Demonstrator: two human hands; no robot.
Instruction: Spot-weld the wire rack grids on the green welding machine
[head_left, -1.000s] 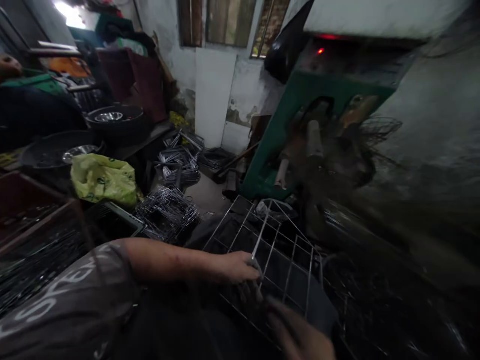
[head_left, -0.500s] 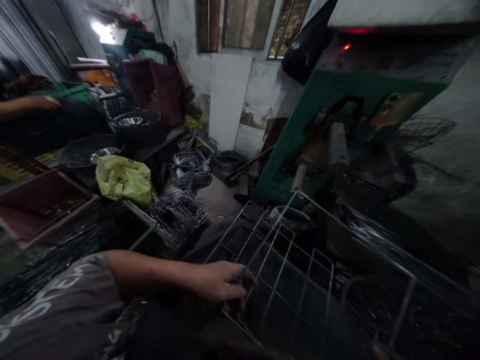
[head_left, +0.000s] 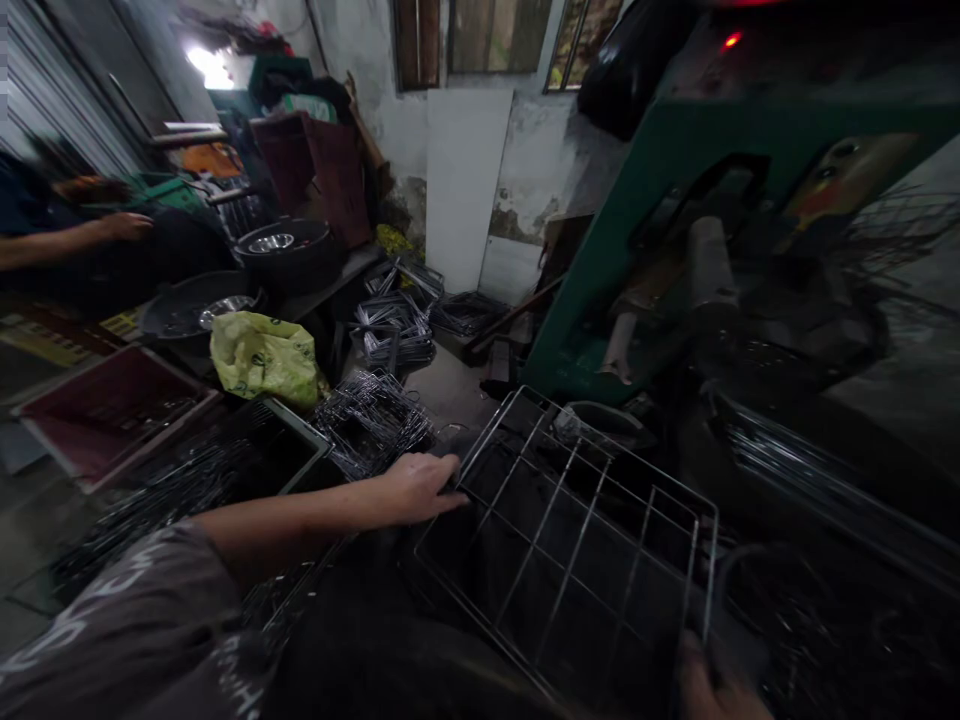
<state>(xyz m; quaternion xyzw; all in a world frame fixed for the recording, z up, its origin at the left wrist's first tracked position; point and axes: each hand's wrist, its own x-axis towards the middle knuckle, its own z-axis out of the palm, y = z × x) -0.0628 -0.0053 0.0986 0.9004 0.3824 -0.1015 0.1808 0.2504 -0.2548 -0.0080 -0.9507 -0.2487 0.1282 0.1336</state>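
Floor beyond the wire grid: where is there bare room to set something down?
One bare patch of floor shows between the wire bundles and the green machine, beyond the wire grid. Further left it is crowded by the yellow-green bag and red crate.

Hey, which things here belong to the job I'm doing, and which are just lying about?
Part of the job:
- wire grid, with your left hand and right hand at opposite edges

Apparently just lying about:
- yellow-green bag
- white panel, against the wall
- red crate at far left
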